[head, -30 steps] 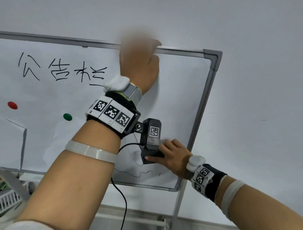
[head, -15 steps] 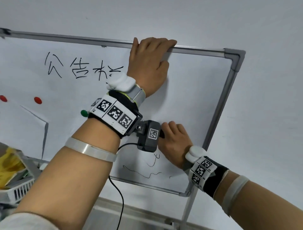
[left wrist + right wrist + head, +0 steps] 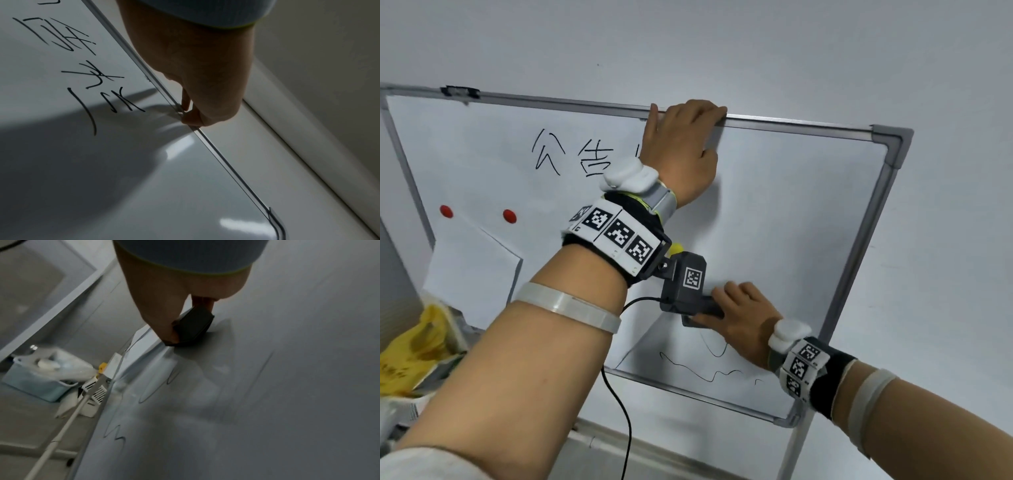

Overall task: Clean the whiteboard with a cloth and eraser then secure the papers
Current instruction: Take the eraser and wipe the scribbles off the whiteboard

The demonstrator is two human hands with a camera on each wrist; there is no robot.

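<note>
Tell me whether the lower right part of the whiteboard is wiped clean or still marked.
Still marked. Black squiggles remain on the whiteboard just below the eraser that the right hand presses to it.

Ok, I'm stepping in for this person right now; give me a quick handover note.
Left hand grips the whiteboard's top frame, steadying it.
Right hand holds the black eraser flat against the board's lower area.
Done: nothing I can confirm.
Left: squiggly marks below the eraser; papers hang at left, two red magnets above them. Cloth not visible.
</note>
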